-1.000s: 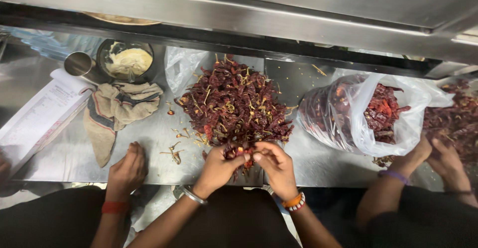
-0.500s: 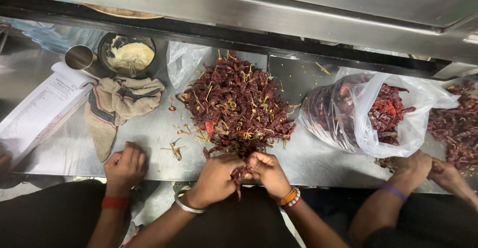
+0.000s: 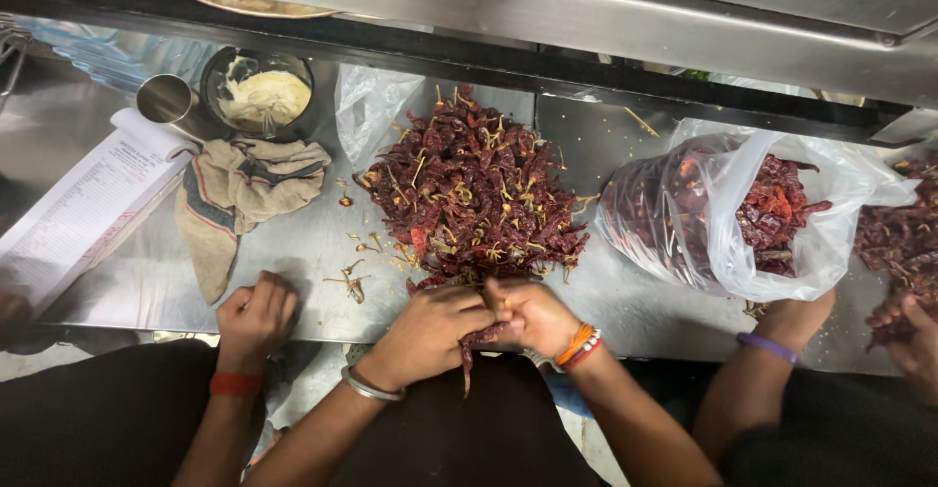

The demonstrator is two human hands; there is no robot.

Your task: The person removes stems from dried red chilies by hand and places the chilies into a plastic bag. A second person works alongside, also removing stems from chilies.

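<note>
Chillies lie heaped on the steel counter. At the heap's near edge our left hand and right hand pinch one dried chilli, its middle hidden behind our closed fingers. Right of the heap, a plastic bag blurs its contents.

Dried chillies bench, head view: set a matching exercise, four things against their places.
Things:
1. pile of dried chillies
2. clear plastic bag
3. striped cloth
4. black bowl

Places:
A. back of the bench, beside a steel cup
B. right of the pile, part full of chillies
C. straight ahead of the hands, left hand and right hand
D. left of the pile, beside the printed papers

Pairs: 1-C, 2-B, 3-D, 4-A
</note>
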